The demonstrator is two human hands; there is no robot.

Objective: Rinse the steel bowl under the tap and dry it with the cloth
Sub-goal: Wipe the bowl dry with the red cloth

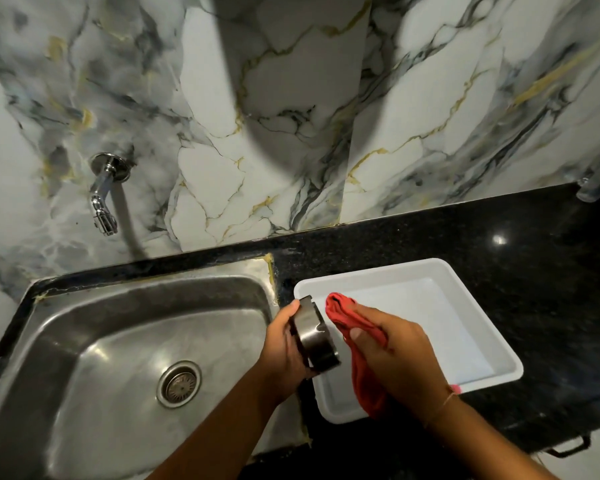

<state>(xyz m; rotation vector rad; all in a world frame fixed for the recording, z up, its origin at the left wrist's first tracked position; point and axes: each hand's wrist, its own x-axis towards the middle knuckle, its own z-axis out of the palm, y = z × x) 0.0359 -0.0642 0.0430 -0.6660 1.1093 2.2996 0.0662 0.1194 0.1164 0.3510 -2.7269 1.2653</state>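
My left hand (283, 344) grips a small steel bowl (314, 336), tilted on its side with its opening turned right, above the sink's right rim. A red cloth (347, 318) is bunched in my right hand (392, 348), close to the bowl's rim, and one end of it hangs down toward the tray's near edge. On the marble wall at the left, the chrome tap (103, 194) has no visible water coming out of it.
A steel sink (101, 341) with a round drain (179, 383) fills the lower left. A white plastic tray (471, 327) rests on the black granite counter (430, 237) under my right hand. A clear object (594, 187) sits at the counter's far right.
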